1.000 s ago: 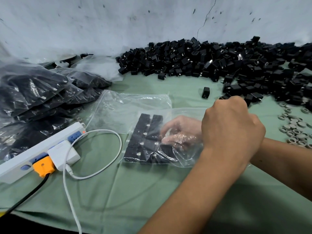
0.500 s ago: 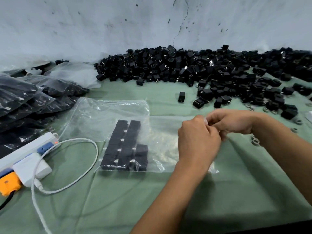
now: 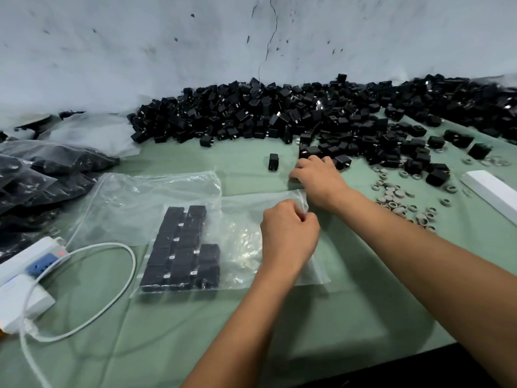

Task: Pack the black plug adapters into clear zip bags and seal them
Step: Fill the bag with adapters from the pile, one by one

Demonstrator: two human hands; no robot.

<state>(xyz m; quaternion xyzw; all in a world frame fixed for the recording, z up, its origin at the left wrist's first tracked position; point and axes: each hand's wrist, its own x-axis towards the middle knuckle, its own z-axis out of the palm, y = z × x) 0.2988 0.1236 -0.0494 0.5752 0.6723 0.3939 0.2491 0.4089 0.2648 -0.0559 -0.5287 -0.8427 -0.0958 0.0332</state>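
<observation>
Packing is sitting midway, judging by how things are lying. The left hand is pinching the open mouth edge of the bag between curled fingers, holding it up off the cloth. Just left of that pinch, inside the bag, adapters are lying in neat rows: two long rows and a short third one, so there is likely room for more. The zip is not looking closed at the pinched end, so sealing is still waiting. Just beyond the pinch, the right hand is reaching out with fingers curled down at the near edge of the loose pile; I cannot tell whether it is already holding an adapter. A lone adapter is standing just left of that hand. Further left of the grip, an empty bag is lying under the first, and beyond it filled bags are stacking up, so earlier batches appear done. A power strip with a white cable is sitting far left. Right of the grip, grey rings are scattering across the cloth beside a white box. Behind everything, a cracked, speckled wall is closing the scene, with hundreds of adapters waiting against it.
</observation>
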